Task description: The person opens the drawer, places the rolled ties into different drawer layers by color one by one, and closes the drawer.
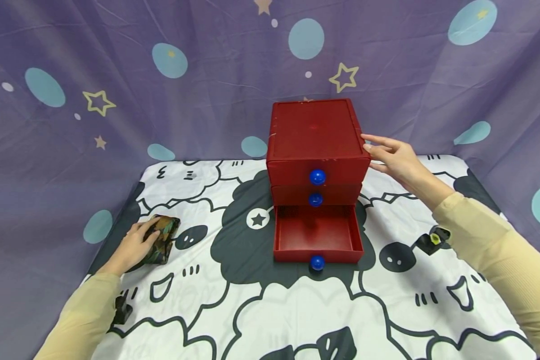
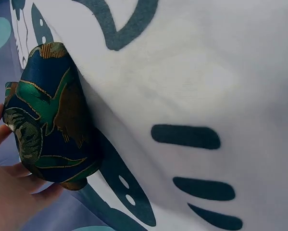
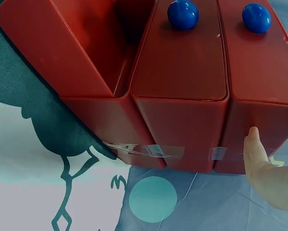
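A small red chest of drawers (image 1: 316, 131) with blue round knobs stands at the back of the table. Its bottom drawer (image 1: 317, 235) is pulled out with nothing inside; the upper two are closed. My right hand (image 1: 398, 160) is at the chest's upper right side, fingers extended, fingertips against the wall. Far to the left, my left hand (image 1: 137, 245) grips a dark blue and green brocade pouch (image 2: 57, 115) with gold-brown patterning. Its fingers and thumb are around the pouch's near edge, and parts of them are hidden behind it in the left wrist view.
A white cloth (image 1: 198, 300) with dark cartoon sheep covers the table. Behind it hangs a purple curtain (image 1: 225, 65) with stars and teal dots. Clear tape (image 3: 168, 151) crosses the chest's side seams. The open drawer's blue knob (image 1: 317, 263) juts toward the front.
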